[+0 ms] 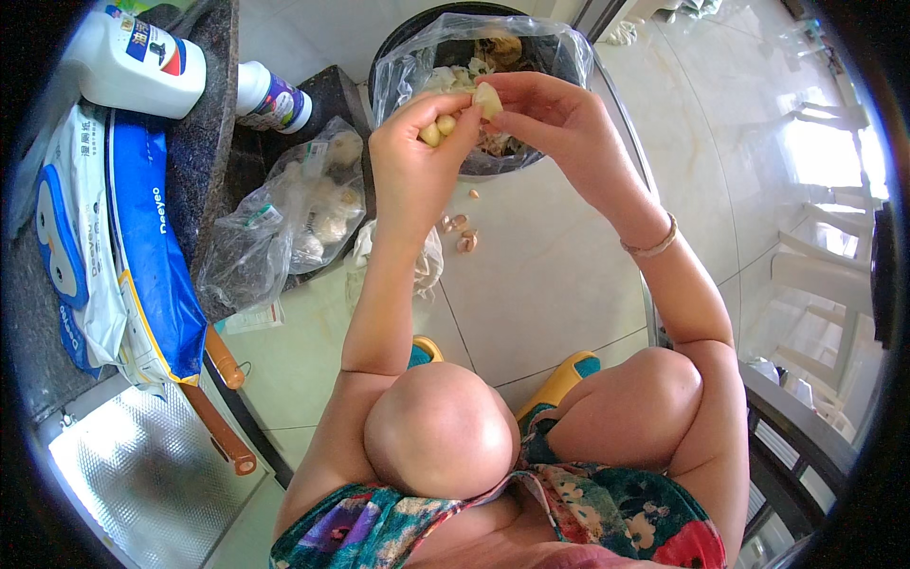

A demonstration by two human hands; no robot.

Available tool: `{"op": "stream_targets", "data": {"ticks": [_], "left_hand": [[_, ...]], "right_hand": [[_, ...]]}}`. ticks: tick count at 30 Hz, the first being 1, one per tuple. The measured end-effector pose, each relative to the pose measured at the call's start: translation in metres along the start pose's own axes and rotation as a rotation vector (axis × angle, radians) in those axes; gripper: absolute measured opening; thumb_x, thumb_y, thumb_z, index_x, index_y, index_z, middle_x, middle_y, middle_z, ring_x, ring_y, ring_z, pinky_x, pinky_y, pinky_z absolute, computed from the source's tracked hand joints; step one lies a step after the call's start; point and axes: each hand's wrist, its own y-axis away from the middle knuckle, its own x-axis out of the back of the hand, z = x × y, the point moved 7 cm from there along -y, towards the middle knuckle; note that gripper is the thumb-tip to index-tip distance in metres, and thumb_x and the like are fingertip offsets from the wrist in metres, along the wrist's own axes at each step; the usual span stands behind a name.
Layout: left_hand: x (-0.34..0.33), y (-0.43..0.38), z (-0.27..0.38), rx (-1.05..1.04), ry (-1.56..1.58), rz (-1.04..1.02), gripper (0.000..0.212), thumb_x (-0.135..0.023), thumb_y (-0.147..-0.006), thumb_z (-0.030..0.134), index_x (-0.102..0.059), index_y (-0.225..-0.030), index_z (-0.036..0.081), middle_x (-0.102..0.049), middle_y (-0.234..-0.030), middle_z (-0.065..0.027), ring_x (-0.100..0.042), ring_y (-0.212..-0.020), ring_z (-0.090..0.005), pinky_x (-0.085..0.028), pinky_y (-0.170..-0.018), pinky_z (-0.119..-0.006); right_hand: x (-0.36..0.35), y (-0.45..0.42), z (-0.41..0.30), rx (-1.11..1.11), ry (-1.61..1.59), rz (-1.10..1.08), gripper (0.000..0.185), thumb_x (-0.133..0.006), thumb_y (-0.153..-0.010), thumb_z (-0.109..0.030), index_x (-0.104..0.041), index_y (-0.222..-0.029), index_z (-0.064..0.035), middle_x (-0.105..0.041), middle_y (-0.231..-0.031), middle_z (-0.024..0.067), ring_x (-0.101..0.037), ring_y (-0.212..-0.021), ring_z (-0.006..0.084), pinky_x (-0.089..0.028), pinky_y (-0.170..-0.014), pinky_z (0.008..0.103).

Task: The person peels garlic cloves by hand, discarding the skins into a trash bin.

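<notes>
My left hand (416, 153) is curled around several peeled garlic cloves (438, 130). Its thumb and fingertips also touch a pale garlic clove (488, 101) that my right hand (561, 124) pinches between thumb and index finger. Both hands are over a black trash bin (382, 55) lined with a clear plastic bag (399, 78). Inside the bin lie papery skins and other scraps (455, 77). On the floor just in front of it are a few unpeeled garlic cloves (466, 242), with a smaller clove (474, 193) nearer the bin.
A clear bag of garlic bulbs (327, 213) rests on a dark stone ledge (341, 82) at left, by a white bottle (274, 99). Wipes packages (146, 235) and a cleaner jug (142, 64) crowd the upper shelf. Wooden handles (226, 434) jut out below. White chairs (825, 277) stand right.
</notes>
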Motion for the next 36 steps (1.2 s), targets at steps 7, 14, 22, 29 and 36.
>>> {"op": "stream_targets", "data": {"ticks": [7, 14, 22, 29, 36], "left_hand": [[0.003, -0.001, 0.004, -0.074, -0.065, 0.022, 0.013, -0.071, -0.082, 0.006, -0.07, -0.092, -0.003, -0.064, -0.074, 0.001, -0.052, -0.068, -0.0028, -0.043, -0.062, -0.019], [0.004, -0.002, 0.011, 0.004, -0.096, -0.024, 0.015, -0.073, -0.082, 0.007, -0.07, -0.092, -0.003, -0.065, -0.076, 0.0008, -0.053, -0.069, -0.003, -0.044, -0.063, -0.019], [0.002, -0.002, 0.004, 0.01, 0.023, -0.05, 0.011, -0.07, -0.084, 0.005, -0.07, -0.091, -0.003, -0.063, -0.075, 0.0029, -0.051, -0.069, -0.0025, -0.04, -0.062, -0.017], [0.001, -0.002, 0.008, -0.018, 0.003, -0.047, 0.011, -0.069, -0.085, 0.005, -0.07, -0.09, -0.004, -0.062, -0.074, 0.0021, -0.05, -0.069, -0.0026, -0.04, -0.062, -0.017], [0.004, -0.004, 0.0, 0.008, 0.021, -0.045, 0.011, -0.069, -0.084, 0.007, -0.068, -0.087, -0.003, -0.064, -0.076, -0.0047, -0.055, -0.067, -0.0087, -0.044, -0.062, -0.023]], "right_hand": [[0.001, -0.001, 0.008, -0.08, -0.118, -0.051, 0.034, -0.067, -0.088, -0.01, -0.06, -0.118, 0.005, -0.067, -0.103, 0.0088, -0.066, -0.093, 0.0135, -0.052, -0.086, 0.0252], [-0.003, 0.0, 0.007, -0.083, -0.12, -0.063, 0.031, -0.068, -0.086, -0.005, -0.061, -0.115, 0.0049, -0.068, -0.1, 0.0085, -0.065, -0.093, 0.0129, -0.053, -0.085, 0.0248], [-0.002, 0.0, 0.005, -0.058, -0.096, -0.053, 0.032, -0.07, -0.084, -0.004, -0.062, -0.114, 0.004, -0.068, -0.099, 0.0078, -0.065, -0.091, 0.0121, -0.053, -0.084, 0.0248], [-0.001, -0.001, 0.007, -0.027, -0.069, -0.045, 0.032, -0.071, -0.084, -0.005, -0.062, -0.114, 0.003, -0.068, -0.098, 0.0075, -0.065, -0.09, 0.0116, -0.053, -0.084, 0.0244], [-0.003, -0.001, 0.004, -0.036, -0.048, -0.061, 0.03, -0.068, -0.086, -0.005, -0.061, -0.115, 0.0031, -0.068, -0.098, 0.0088, -0.066, -0.09, 0.013, -0.054, -0.084, 0.0252]]}}
